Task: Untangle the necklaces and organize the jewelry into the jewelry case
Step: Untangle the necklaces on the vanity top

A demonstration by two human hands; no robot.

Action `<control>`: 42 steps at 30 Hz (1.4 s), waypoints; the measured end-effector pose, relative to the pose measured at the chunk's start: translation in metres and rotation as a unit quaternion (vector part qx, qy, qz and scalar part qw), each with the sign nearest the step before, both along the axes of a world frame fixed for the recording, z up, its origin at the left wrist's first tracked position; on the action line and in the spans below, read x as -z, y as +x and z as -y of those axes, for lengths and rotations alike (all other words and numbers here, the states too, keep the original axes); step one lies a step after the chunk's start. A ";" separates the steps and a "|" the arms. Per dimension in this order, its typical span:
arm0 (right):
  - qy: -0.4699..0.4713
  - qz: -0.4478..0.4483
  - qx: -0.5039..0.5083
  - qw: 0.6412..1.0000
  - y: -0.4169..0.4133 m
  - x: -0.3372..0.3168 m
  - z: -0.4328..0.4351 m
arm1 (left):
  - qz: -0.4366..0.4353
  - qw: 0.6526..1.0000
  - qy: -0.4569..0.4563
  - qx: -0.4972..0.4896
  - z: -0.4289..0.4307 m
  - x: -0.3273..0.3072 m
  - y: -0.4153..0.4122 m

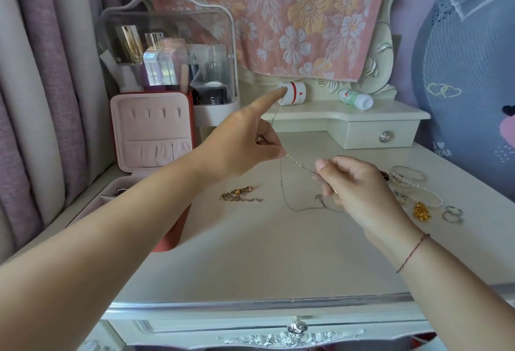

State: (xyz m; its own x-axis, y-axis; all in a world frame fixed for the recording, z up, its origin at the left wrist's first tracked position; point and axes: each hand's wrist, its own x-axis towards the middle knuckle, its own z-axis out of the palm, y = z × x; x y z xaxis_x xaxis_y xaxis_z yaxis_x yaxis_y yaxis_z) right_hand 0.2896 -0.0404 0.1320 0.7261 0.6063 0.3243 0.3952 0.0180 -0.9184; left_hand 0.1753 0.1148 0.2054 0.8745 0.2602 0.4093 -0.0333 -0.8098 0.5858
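1. The left hand (242, 138) is in the middle of the frame. Its index finger sticks out straight toward the upper centre, while the thumb and remaining fingers (269, 134) pinch the silver necklace (299, 164).
2. The right hand (354, 186), just right of centre, has its fingers curled and pinches the same chain a little further along. A short stretch of chain runs taut between the two hands.
3. The rest of the silver necklace hangs from the left hand and loops on the white surface (264, 253) beneath the hands.
4. A gold-toned necklace (240, 195) lies bunched on the surface, left of that loop and apart from it.
5. The pink jewelry case (152, 127) stands open at the left of the frame, lid upright, beside the left forearm.
6. Toward the right of the surface, pearl bracelets (404, 180), a gold ornament (422, 211) and two rings (454, 212) lie close together.
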 end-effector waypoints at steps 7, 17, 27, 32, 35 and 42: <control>-0.051 0.019 0.010 0.998 -0.006 -0.001 0.004 | 0.049 0.978 -0.204 -0.001 0.004 0.000 -0.002; -0.019 -0.045 -0.079 0.996 -0.014 -0.004 -0.004 | 0.039 0.922 -0.384 0.038 0.015 -0.002 0.004; 0.017 -0.030 -0.078 0.996 -0.014 -0.013 -0.005 | 0.018 0.925 -0.378 0.030 0.021 0.000 0.010; 0.076 -0.065 -0.076 0.992 -0.016 -0.016 -0.010 | 0.020 0.920 -0.391 0.033 0.024 0.003 0.011; 0.088 -0.091 -0.064 0.990 -0.015 -0.017 -0.011 | 0.028 0.917 -0.396 0.024 0.023 0.004 0.012; 0.116 -0.192 -0.074 0.972 -0.012 -0.020 -0.007 | 0.046 0.915 -0.401 0.014 0.016 0.014 0.010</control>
State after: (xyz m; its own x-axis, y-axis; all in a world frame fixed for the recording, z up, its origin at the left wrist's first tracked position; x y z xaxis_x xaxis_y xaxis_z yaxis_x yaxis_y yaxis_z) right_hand 0.2778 -0.0332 0.1516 0.7309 0.6563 0.1870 0.0006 0.2734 -0.9619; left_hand 0.1853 0.0993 0.1913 0.8575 0.4862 0.1682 -0.1259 -0.1187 0.9849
